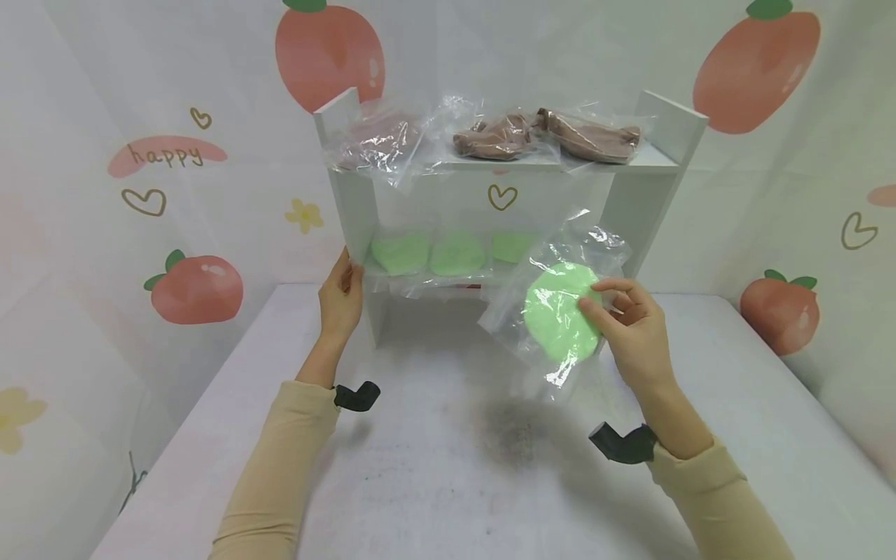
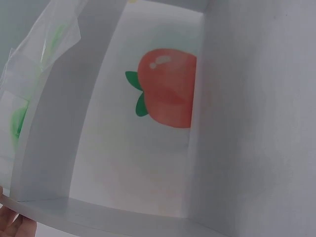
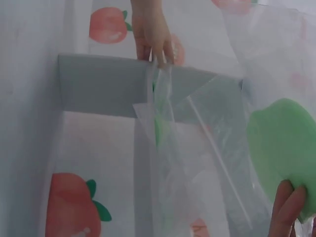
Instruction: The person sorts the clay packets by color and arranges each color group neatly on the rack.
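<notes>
A clear plastic bag with a flat, round light-green piece [image 1: 560,311] inside is held up before the shelf's right side. My right hand [image 1: 640,334] pinches it at its right edge between thumb and fingers. In the right wrist view the green piece [image 3: 281,143] hangs above those fingers. My left hand [image 1: 339,307] grips the left side panel of a white two-tier shelf [image 1: 353,202] at middle-board height. On that board lie several bagged green pieces [image 1: 458,253], the rightmost partly behind the held bag.
On the top board rest a bagged pinkish item [image 1: 385,140] at left and two bagged brown items, one in the middle [image 1: 500,138] and one at right [image 1: 591,138]. The shelf stands on a white table [image 1: 434,467]. A fruit-printed curtain [image 1: 196,288] hangs behind.
</notes>
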Demonstrator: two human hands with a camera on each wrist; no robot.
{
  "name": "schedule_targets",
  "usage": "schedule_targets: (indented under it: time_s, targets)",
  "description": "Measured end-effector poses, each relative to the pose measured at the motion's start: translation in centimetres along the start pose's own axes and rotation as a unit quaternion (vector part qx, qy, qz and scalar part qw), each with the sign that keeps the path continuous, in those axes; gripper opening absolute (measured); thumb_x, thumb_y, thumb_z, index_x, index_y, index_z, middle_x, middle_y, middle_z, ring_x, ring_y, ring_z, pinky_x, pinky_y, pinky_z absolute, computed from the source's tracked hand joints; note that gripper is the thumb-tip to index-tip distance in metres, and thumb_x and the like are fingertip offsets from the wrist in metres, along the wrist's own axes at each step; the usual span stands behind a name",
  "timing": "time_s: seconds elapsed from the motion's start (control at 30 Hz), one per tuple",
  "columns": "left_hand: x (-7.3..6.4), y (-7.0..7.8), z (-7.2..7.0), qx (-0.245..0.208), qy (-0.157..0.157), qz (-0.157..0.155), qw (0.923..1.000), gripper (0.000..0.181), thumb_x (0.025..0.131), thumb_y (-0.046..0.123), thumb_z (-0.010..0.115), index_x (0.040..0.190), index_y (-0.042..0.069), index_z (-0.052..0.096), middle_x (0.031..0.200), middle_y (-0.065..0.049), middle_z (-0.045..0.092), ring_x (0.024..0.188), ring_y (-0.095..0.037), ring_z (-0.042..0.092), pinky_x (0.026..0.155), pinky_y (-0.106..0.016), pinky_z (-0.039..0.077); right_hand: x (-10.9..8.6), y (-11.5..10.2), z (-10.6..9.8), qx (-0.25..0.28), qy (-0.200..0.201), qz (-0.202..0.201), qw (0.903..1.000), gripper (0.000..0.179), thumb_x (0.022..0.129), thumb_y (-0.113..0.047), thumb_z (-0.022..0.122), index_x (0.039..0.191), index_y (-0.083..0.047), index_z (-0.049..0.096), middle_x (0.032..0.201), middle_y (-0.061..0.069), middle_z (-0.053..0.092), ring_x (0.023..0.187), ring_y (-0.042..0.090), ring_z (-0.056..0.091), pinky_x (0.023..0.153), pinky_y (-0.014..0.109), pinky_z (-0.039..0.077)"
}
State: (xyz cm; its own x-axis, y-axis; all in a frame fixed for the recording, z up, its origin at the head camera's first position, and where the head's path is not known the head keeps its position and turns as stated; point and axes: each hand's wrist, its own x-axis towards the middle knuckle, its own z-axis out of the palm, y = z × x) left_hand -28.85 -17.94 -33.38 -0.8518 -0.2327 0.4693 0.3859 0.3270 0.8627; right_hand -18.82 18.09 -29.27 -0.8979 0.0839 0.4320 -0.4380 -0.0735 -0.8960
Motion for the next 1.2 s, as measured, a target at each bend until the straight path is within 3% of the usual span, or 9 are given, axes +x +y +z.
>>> schedule_targets:
  time_s: [0.43, 0.73, 1.03, 1.2]
  targets:
    - [0.0, 0.0, 0.0, 0.002, -0.002, -0.001, 1.0000, 0.046, 0.098, 0.008, 0.044, 0.143, 0.010, 0.037, 0.141, -0.020, 0.046, 0.124, -0.035, 0.051, 0.104, -0.045, 0.045, 1.5, 0.4, -2.0, 0.025, 0.051, 0.027, 0.9980, 0.015, 0.085, -0.002, 0.065, 0.095, -0.012, 0.064, 0.082, -0.005, 0.063, 0.062, 0.001, 0.060, 0.054, 0.011, 0.052]
    - [0.0, -0.1, 0.0, -0.001, 0.002, 0.005, 1.0000, 0.046, 0.098, 0.009, 0.045, 0.143, 0.010, 0.037, 0.140, -0.020, 0.046, 0.124, -0.034, 0.052, 0.103, -0.045, 0.046, 2.4, 0.4, -2.6, 0.003, 0.063, 0.064, 0.9959, 0.015, 0.084, -0.009, 0.069, 0.096, -0.016, 0.064, 0.078, -0.007, 0.060, 0.060, 0.000, 0.056, 0.053, 0.011, 0.052]
    - [-0.1, 0.0, 0.0, -0.006, 0.001, 0.002, 1.0000, 0.046, 0.098, 0.008, 0.045, 0.143, 0.010, 0.037, 0.139, -0.021, 0.047, 0.124, -0.034, 0.051, 0.104, -0.045, 0.045, 3.5, 0.6, -2.7, 0.015, 0.035, 0.100, 0.9943, 0.020, 0.084, -0.012, 0.069, 0.102, -0.016, 0.061, 0.079, -0.006, 0.055, 0.065, 0.001, 0.055, 0.060, 0.012, 0.055]
    - [-0.9, 2.4, -0.3, -0.001, -0.006, -0.003, 1.0000, 0.046, 0.097, 0.003, 0.044, 0.142, 0.002, 0.035, 0.139, -0.026, 0.044, 0.124, -0.039, 0.049, 0.104, -0.047, 0.044, 4.2, 1.0, -2.7, 0.016, 0.000, 0.119, 0.9928, 0.028, 0.086, -0.012, 0.066, 0.112, -0.014, 0.056, 0.094, -0.006, 0.056, 0.074, 0.001, 0.057, 0.066, 0.012, 0.055]
